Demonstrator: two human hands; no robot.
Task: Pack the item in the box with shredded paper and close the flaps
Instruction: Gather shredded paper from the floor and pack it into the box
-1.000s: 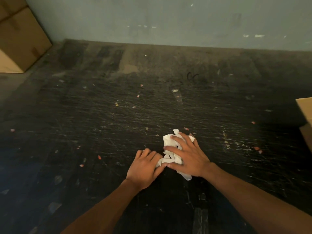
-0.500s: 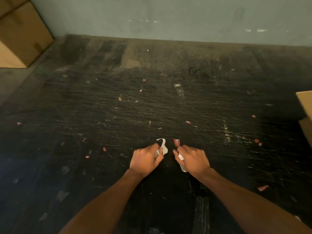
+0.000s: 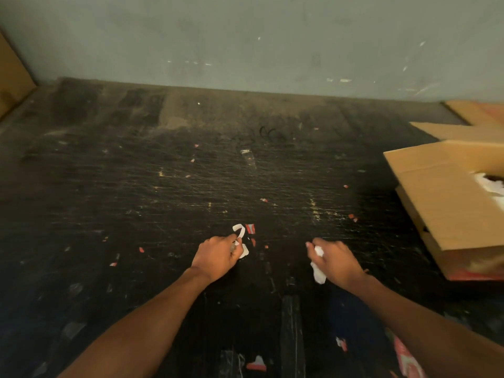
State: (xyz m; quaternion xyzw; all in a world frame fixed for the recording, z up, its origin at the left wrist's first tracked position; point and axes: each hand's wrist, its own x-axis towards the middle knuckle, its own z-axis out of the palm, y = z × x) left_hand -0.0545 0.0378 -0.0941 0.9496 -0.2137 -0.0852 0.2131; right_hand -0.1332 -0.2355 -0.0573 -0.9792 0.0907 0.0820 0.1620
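Observation:
My left hand (image 3: 218, 255) is closed around a few white strips of shredded paper (image 3: 240, 236) that curl out above the fingers, low over the dark scratched floor. Apart from it to the right, my right hand (image 3: 336, 260) grips its own wad of white shredded paper (image 3: 317, 266), which hangs below the thumb. An open cardboard box (image 3: 436, 203) stands at the right edge with its flaps spread; white paper filling (image 3: 491, 186) shows inside. The item in it is hidden.
A red and white scrap (image 3: 250, 228) lies on the black floor (image 3: 163, 200) just past my left hand, with small scraps scattered around. A grey wall (image 3: 245, 42) runs along the back. Part of another cardboard box (image 3: 11, 77) shows at far left.
The paper wad both hands pressed together has been split between them. My right hand has moved right with its share, and the view has turned right, bringing the open box into sight.

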